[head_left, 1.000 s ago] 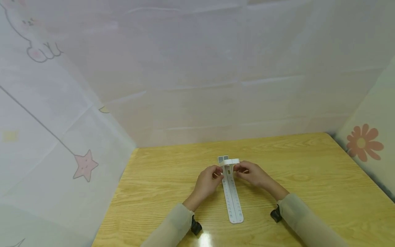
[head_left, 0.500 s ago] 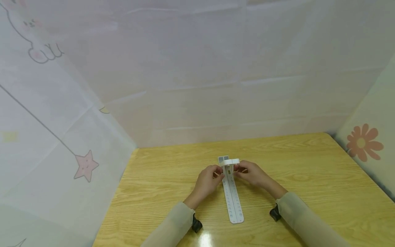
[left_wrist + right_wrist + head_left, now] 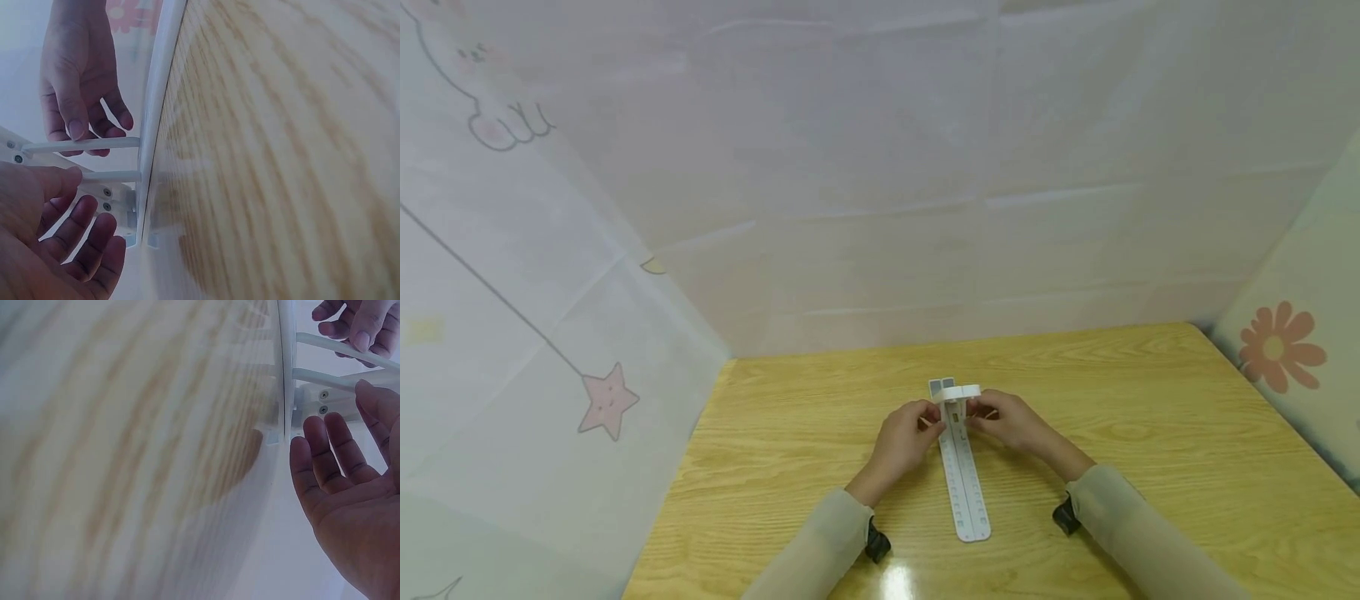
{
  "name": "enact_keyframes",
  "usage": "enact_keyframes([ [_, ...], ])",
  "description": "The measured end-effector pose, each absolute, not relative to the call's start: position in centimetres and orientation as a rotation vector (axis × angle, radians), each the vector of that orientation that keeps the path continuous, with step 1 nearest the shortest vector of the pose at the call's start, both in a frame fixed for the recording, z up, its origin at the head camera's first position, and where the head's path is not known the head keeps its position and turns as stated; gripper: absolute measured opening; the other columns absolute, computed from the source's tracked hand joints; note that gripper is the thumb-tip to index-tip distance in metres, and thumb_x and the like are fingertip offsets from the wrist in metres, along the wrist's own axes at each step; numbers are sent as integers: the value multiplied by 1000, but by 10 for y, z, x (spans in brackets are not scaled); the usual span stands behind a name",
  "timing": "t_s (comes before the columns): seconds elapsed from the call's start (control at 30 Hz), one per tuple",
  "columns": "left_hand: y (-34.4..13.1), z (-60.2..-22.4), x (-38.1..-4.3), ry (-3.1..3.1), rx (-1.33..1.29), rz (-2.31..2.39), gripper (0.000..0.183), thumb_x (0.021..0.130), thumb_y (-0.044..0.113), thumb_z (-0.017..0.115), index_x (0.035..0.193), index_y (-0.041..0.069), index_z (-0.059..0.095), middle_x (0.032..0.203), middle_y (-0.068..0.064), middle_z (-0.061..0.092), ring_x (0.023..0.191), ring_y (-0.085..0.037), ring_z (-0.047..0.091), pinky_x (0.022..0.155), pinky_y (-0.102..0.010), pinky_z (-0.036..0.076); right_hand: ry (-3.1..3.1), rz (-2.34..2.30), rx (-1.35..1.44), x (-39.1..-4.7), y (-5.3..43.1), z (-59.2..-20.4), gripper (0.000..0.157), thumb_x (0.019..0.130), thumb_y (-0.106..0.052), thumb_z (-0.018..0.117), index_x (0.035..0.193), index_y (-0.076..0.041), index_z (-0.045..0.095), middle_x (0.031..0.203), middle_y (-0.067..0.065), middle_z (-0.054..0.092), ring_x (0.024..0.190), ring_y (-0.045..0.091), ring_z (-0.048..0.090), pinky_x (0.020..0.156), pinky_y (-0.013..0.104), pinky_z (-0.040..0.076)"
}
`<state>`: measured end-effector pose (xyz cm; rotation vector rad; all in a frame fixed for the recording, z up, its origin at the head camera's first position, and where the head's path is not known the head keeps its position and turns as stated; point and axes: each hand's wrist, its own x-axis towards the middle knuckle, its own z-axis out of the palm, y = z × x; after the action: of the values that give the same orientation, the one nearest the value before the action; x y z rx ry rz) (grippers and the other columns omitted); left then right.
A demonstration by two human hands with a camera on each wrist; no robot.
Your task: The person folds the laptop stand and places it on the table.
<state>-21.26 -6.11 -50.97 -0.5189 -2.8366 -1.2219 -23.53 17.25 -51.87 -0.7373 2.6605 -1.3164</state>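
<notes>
A white folding stand (image 3: 967,492) stands on the table, its long flat base running away from me. Rows of small notches line the base, and grey pads show at its far end. Over it rises an upright part with a curved white top (image 3: 958,392). My left hand (image 3: 901,439) pinches the stand's left strut between thumb and forefinger. On the opposite side, my right hand (image 3: 1018,423) pinches the other strut. The left wrist view shows both slim struts (image 3: 112,177) meeting the base, with a thumb on each. Screws dot the part behind the struts (image 3: 325,379) in the right wrist view.
The wooden table (image 3: 805,433) carries the stand near its middle. Behind it hangs a pale printed cloth (image 3: 880,250), with more cloth along both sides. Black wrist straps (image 3: 877,542) sit at the cuffs of both sleeves.
The hands and the stand hold nearly the same place throughout. The right forearm has shifted very slightly to the left.
</notes>
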Motion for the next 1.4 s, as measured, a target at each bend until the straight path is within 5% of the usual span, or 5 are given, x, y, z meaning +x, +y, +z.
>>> enact_keyframes([
  [1.0,-61,-507,-215,-2867,-566,-1111,6,98,22,70,99,17,68,103,5,67,82,-6,60,68,-22,51,2682,-1324,-753,-234,171,-517,9,95,-20,73,99,-14,70,101,-3,69,97,17,67,88,38,57],
  [1.4,-58,-506,-218,-2876,-561,-1065,5,98,21,69,98,17,66,103,4,68,88,-9,63,73,-25,53,2628,-1402,-824,-236,170,-518,4,96,-9,70,99,-8,68,102,3,63,107,31,67,90,41,58],
])
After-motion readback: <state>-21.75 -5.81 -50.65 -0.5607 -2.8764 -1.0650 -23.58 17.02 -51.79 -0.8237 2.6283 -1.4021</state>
